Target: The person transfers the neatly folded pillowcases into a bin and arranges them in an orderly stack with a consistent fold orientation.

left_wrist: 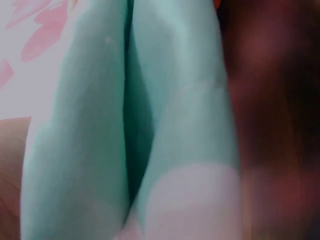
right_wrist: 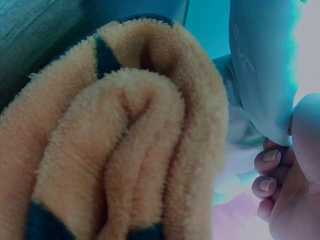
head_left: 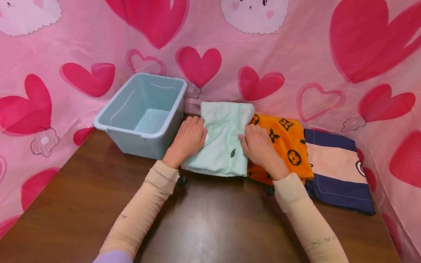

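A folded mint-green cloth [head_left: 220,160] with a small dark leaf print lies between my two hands. My left hand [head_left: 191,134] grips its left edge, the fingers curled over the side. At the opposite edge my right hand [head_left: 261,144] pinches the cloth, with curled fingertips [right_wrist: 265,186] showing in the right wrist view. In the left wrist view the cloth's folds [left_wrist: 75,150] fill the middle, and the left fingers are hidden. Right beside my right hand is a folded orange towel [head_left: 289,141] with black motifs; its thick plush layers [right_wrist: 75,145] loom close in the right wrist view.
A light blue plastic bin [head_left: 138,145] stands left of the cloth, nothing showing inside. Far right lies a folded navy and peach cloth [head_left: 337,160], partly under the orange towel. The brown wooden table [head_left: 201,232] meets a pink heart-print curtain [head_left: 201,33] at the back and sides.
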